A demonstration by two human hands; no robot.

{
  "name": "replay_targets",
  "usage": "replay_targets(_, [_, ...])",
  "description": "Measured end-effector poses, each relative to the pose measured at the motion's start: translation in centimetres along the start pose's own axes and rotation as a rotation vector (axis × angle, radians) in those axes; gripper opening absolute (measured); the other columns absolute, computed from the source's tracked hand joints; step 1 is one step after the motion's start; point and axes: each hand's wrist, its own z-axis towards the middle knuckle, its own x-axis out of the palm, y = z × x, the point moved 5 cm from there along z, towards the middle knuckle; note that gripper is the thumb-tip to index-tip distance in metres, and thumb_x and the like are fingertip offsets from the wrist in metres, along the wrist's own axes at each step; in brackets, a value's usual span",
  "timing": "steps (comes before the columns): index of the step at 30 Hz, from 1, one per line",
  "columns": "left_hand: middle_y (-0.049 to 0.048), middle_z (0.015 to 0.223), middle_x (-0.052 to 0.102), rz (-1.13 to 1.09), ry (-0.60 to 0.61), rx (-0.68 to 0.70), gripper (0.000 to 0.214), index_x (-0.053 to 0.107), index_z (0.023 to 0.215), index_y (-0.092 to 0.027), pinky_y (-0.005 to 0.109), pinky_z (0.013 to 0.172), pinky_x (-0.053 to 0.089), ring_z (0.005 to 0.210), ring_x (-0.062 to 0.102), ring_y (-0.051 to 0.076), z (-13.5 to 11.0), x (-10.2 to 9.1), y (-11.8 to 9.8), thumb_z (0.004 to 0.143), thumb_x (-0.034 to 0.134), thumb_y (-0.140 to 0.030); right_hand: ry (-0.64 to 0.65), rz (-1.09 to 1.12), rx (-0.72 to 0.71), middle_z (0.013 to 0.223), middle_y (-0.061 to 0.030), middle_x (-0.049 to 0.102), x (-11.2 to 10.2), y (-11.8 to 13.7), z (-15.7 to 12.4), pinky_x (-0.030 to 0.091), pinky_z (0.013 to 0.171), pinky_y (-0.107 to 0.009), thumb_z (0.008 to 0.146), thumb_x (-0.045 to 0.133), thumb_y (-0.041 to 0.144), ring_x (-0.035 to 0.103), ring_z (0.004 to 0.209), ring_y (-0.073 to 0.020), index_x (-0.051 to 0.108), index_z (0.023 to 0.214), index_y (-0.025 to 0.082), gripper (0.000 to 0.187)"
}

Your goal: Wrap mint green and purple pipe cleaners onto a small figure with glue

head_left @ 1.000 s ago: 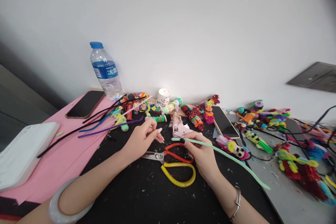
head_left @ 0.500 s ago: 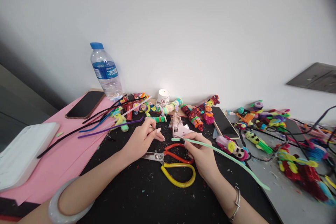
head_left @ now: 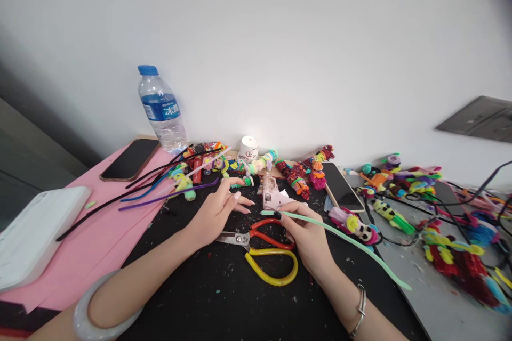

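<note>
My right hand (head_left: 306, 232) pinches a mint-green pipe cleaner (head_left: 352, 242) close to its left end, where a small black piece is wrapped round it. The long tail of the pipe cleaner curves away to the lower right. My left hand (head_left: 224, 205) is held to the left of that end, fingers apart and nothing seen in them. Below and between both hands lie scissors (head_left: 276, 265) with one red and one yellow handle, blades spread and partly hidden by my left hand. A pale pink glue gun (head_left: 274, 198) rests just beyond my right hand.
Pipe-cleaner figures (head_left: 294, 176) line the back of the black mat (head_left: 192, 298), beside a paper cup (head_left: 248, 148). At left are a water bottle (head_left: 160, 112), a phone (head_left: 130, 159), a white box (head_left: 40, 234) and loose pipe cleaners (head_left: 172, 201). More figures (head_left: 394, 216) and cables lie right.
The fingers of my left hand have opened out from a closer, curled pose. My right hand and the mint-green pipe cleaner have hardly moved.
</note>
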Motion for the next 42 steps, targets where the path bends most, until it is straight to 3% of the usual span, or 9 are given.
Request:
replay_targets(7, [0.0048, 0.084, 0.072, -0.033, -0.027, -0.001, 0.018, 0.037, 0.080, -0.021, 0.035, 0.072, 0.049, 0.068, 0.070, 0.019, 0.0, -0.2, 0.0, 0.092, 0.040, -0.035, 0.000, 0.002, 0.013, 0.058, 0.0034, 0.052, 0.0, -0.1, 0.0, 0.028, 0.039, -0.020, 0.073, 0.067, 0.031, 0.037, 0.043, -0.0065, 0.064, 0.074, 0.018, 0.013])
replay_targets(12, [0.0023, 0.066, 0.069, 0.065, -0.005, 0.001, 0.024, 0.049, 0.072, -0.018, 0.029, 0.061, 0.048, 0.059, 0.066, 0.017, 0.0, -0.3, -0.1, 0.087, 0.048, -0.037, 0.002, 0.007, -0.003, 0.060, 0.0035, 0.054, 0.0, 0.0, 0.0, 0.029, 0.040, -0.020, 0.073, 0.068, 0.030, 0.037, 0.043, -0.0065, 0.065, 0.075, 0.018, 0.012])
replay_targets(17, [0.0038, 0.064, 0.069, 0.225, -0.012, 0.099, 0.045, 0.057, 0.056, -0.017, 0.026, 0.062, 0.044, 0.058, 0.062, 0.015, 0.1, -0.4, -0.6, 0.091, 0.036, -0.036, -0.004, -0.032, -0.021, 0.064, 0.0017, 0.058, 0.0, 0.0, 0.0, 0.030, 0.040, -0.020, 0.073, 0.067, 0.030, 0.038, 0.043, -0.0067, 0.065, 0.075, 0.019, 0.012])
replay_targets(23, [0.0024, 0.076, 0.069, 0.253, 0.023, 0.104, 0.023, 0.063, 0.077, -0.017, 0.025, 0.063, 0.046, 0.068, 0.063, 0.016, 0.2, 0.0, -0.7, 0.086, 0.049, -0.034, 0.012, -0.042, -0.021, 0.064, 0.0012, 0.059, 0.0, 0.1, -0.1, 0.029, 0.039, -0.020, 0.074, 0.066, 0.028, 0.038, 0.042, -0.0061, 0.065, 0.075, 0.018, 0.010])
replay_targets(26, [0.0033, 0.082, 0.070, 0.210, 0.009, 0.103, 0.018, 0.059, 0.069, -0.017, 0.025, 0.066, 0.049, 0.072, 0.064, 0.016, 0.2, 0.0, -0.5, 0.080, 0.058, -0.031, 0.021, -0.042, -0.013, 0.064, 0.0012, 0.060, 0.1, 0.0, 0.0, 0.028, 0.039, -0.020, 0.075, 0.067, 0.029, 0.038, 0.042, -0.0063, 0.065, 0.075, 0.019, 0.011])
replay_targets(31, [0.0027, 0.066, 0.066, 0.206, 0.035, 0.073, 0.022, 0.052, 0.061, -0.017, 0.026, 0.060, 0.049, 0.062, 0.063, 0.016, 0.2, 0.2, -0.2, 0.079, 0.060, -0.029, 0.037, -0.054, -0.011, 0.069, 0.0006, 0.061, 0.1, -0.1, 0.0, 0.029, 0.040, -0.020, 0.075, 0.066, 0.029, 0.041, 0.044, -0.0066, 0.065, 0.076, 0.019, 0.010])
replay_targets(42, [-0.0064, 0.055, 0.057, 0.061, 0.090, -0.045, 0.021, 0.038, 0.072, -0.020, 0.021, 0.046, 0.043, 0.043, 0.056, 0.010, -0.3, 0.7, 0.1, 0.081, 0.056, -0.027, 0.053, -0.066, -0.056, 0.071, 0.0006, 0.060, 0.2, 0.0, 0.0, 0.029, 0.039, -0.018, 0.077, 0.065, 0.027, 0.038, 0.044, -0.0049, 0.065, 0.077, 0.019, 0.008])
